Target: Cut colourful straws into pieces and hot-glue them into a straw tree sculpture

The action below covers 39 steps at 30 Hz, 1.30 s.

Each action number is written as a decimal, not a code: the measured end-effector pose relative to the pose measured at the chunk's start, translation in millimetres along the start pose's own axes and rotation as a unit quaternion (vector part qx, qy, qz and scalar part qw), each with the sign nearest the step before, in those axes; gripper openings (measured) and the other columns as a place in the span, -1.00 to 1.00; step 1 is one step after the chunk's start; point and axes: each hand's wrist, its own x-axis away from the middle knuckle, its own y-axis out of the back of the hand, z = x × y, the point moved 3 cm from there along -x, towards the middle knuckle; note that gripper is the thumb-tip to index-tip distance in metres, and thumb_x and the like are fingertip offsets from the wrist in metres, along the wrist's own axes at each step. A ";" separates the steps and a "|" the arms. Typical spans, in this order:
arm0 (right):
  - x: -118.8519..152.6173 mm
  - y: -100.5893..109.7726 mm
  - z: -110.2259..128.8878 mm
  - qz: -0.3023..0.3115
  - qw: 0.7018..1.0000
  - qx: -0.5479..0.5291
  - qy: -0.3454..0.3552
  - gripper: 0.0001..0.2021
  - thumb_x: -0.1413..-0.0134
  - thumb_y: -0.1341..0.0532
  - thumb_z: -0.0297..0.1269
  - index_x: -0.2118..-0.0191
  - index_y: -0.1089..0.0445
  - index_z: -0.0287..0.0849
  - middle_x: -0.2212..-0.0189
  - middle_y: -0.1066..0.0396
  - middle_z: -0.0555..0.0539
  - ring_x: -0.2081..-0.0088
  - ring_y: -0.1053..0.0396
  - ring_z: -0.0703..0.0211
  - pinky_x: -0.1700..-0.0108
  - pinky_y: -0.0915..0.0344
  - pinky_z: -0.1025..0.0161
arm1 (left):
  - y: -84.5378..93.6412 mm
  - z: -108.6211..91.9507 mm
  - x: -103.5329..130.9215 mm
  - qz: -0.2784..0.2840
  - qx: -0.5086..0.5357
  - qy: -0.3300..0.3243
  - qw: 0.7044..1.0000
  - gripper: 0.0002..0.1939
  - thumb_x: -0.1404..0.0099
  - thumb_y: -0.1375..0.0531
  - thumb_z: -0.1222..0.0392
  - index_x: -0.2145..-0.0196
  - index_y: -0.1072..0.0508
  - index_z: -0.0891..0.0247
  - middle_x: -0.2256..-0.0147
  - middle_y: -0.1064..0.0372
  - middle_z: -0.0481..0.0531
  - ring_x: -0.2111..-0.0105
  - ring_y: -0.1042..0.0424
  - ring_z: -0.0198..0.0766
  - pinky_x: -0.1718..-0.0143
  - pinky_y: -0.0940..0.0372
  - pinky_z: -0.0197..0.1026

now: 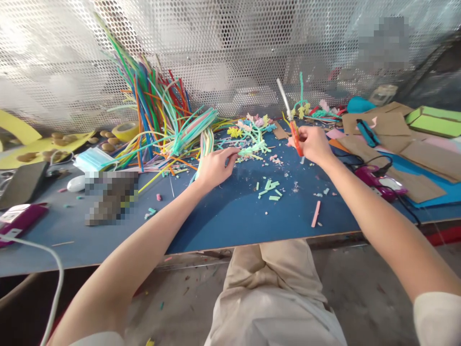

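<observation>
My left hand is above the blue table, its thumb and fingers closed on the end of a pale green fuzzy stem. That stem branches to the right, beside a cluster of pastel fuzzy flowers. To the right, my right hand is wrapped round orange-handled scissors, whose long pale end points up and away. The scissors are apart from the green stem. Short green cut pieces and a pink strip lie between my forearms.
A big bundle of coloured fuzzy stems leans on the perforated metal screen. At left are yellow tape, a face mask and a purple device. Brown cardboard pieces and another corded purple device lie right.
</observation>
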 end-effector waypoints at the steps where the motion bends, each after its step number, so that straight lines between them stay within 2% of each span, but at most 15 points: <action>1: 1.0 3.1 1.5 -0.026 0.998 -0.056 -0.002 -0.55 -0.23 -0.22 0.21 0.21 -0.54 -0.10 0.28 -0.62 -0.22 0.31 -0.57 -0.10 0.31 -0.46 0.01 | 0.9 0.0 0.6 -0.011 0.004 -0.001 1.000 -0.69 -0.51 -0.13 0.11 -0.05 -0.62 0.12 0.14 -0.67 0.02 0.25 -0.64 -0.19 0.23 -0.41 -0.23; 3: 3.9 8.4 5.7 -0.071 0.988 -0.133 -0.024 -0.55 -0.19 -0.25 0.24 0.12 -0.52 -0.06 0.18 -0.61 -0.20 0.34 -0.56 -0.02 0.33 -0.47 0.02 | 2.9 -0.1 1.8 -0.032 0.015 -0.008 0.999 -0.69 -0.52 -0.12 0.10 -0.05 -0.61 0.12 0.17 -0.67 0.00 0.28 -0.63 -0.23 0.24 -0.40 -0.25; 6: 8.3 12.9 13.0 -0.066 0.983 -0.169 -0.026 -0.53 -0.20 -0.24 0.27 0.08 -0.48 -0.02 0.15 -0.60 -0.19 0.42 -0.50 0.04 0.41 -0.42 0.05 | 5.6 0.2 2.7 -0.055 0.028 -0.017 0.998 -0.68 -0.54 -0.10 0.08 -0.06 -0.60 0.14 0.20 -0.66 0.00 0.30 -0.62 -0.26 0.24 -0.38 -0.26; 10: 9.8 20.2 11.6 -0.035 0.997 -0.066 0.029 -0.54 -0.10 -0.33 0.28 0.25 -0.42 -0.05 0.24 -0.58 -0.17 0.31 -0.49 -0.05 0.30 -0.41 0.05 | 8.8 1.2 1.8 -0.073 0.019 -0.019 0.997 -0.67 -0.55 -0.08 0.07 -0.06 -0.59 0.15 0.23 -0.65 0.01 0.32 -0.60 -0.26 0.23 -0.38 -0.25; 12: 8.7 21.4 7.4 0.001 0.998 0.010 0.061 -0.54 -0.02 -0.40 0.24 0.26 -0.38 -0.06 0.25 -0.55 -0.16 0.23 -0.49 -0.11 0.20 -0.39 0.04 | 10.1 1.7 1.0 -0.076 0.017 -0.024 0.997 -0.66 -0.56 -0.07 0.06 -0.06 -0.59 0.16 0.24 -0.65 0.03 0.31 -0.61 -0.26 0.21 -0.38 -0.24; 15: 6.6 21.1 1.1 0.043 0.993 0.067 0.087 -0.55 -0.03 -0.39 0.20 0.24 -0.34 -0.05 0.21 -0.51 -0.19 0.18 -0.45 -0.14 0.13 -0.34 0.05 | 11.0 2.7 0.6 -0.071 0.026 -0.040 0.996 -0.63 -0.57 -0.04 0.05 -0.06 -0.58 0.19 0.22 -0.65 0.06 0.23 -0.63 -0.24 0.16 -0.40 -0.24; 18: 6.0 20.0 -2.1 0.076 0.990 0.058 0.104 -0.53 -0.05 -0.37 0.23 0.27 -0.27 -0.05 0.21 -0.47 -0.16 0.23 -0.41 -0.08 0.16 -0.31 0.08 | 10.7 3.5 1.0 -0.059 0.032 -0.055 0.996 -0.63 -0.57 -0.04 0.06 -0.07 -0.58 0.19 0.20 -0.65 0.08 0.19 -0.63 -0.22 0.12 -0.41 -0.23; 23: 6.2 17.4 -1.9 0.111 0.984 0.040 0.134 -0.45 -0.02 -0.38 0.28 0.36 -0.14 -0.03 0.37 -0.36 -0.04 0.36 -0.29 0.06 0.26 -0.22 0.15 | 10.5 0.4 1.4 -0.041 0.030 -0.076 0.996 -0.63 -0.58 -0.03 0.06 -0.06 -0.59 0.20 0.21 -0.65 0.08 0.20 -0.63 -0.22 0.15 -0.42 -0.22; 27: 6.2 15.0 1.8 0.122 0.980 0.055 0.145 -0.45 -0.03 -0.36 0.32 0.36 -0.17 -0.04 0.36 -0.36 -0.04 0.37 -0.25 0.09 0.27 -0.19 0.16 | 12.0 -0.9 1.1 -0.042 0.027 -0.075 0.996 -0.62 -0.58 -0.02 0.06 -0.05 -0.59 0.21 0.21 -0.65 0.09 0.19 -0.63 -0.22 0.15 -0.42 -0.22; 32: 7.6 12.0 6.5 0.137 0.974 0.060 0.170 -0.58 -0.13 -0.34 0.15 0.32 -0.22 -0.06 0.33 -0.35 -0.06 0.35 -0.25 0.09 0.26 -0.20 0.17 | 11.8 0.9 1.2 -0.046 0.027 -0.083 0.995 -0.63 -0.58 -0.03 0.08 -0.05 -0.59 0.21 0.21 -0.65 0.09 0.21 -0.63 -0.23 0.16 -0.41 -0.23; 35: 8.7 10.2 8.3 0.138 0.972 0.058 0.181 -0.64 -0.11 -0.37 0.04 0.32 -0.25 -0.07 0.33 -0.36 -0.06 0.34 -0.25 0.09 0.25 -0.20 0.18 | 10.5 1.0 1.5 -0.056 0.030 -0.098 0.993 -0.65 -0.58 -0.05 0.10 -0.05 -0.59 0.21 0.22 -0.65 0.08 0.23 -0.63 -0.24 0.20 -0.40 -0.25; 39: 9.7 8.1 11.0 0.135 0.973 0.046 0.184 -0.60 -0.08 -0.40 0.06 0.34 -0.23 -0.08 0.36 -0.33 -0.04 0.37 -0.23 0.12 0.29 -0.15 0.19 | 8.7 0.3 2.1 -0.074 0.040 -0.122 0.989 -0.69 -0.57 -0.09 0.13 -0.05 -0.60 0.20 0.23 -0.65 0.06 0.27 -0.62 -0.27 0.25 -0.38 -0.28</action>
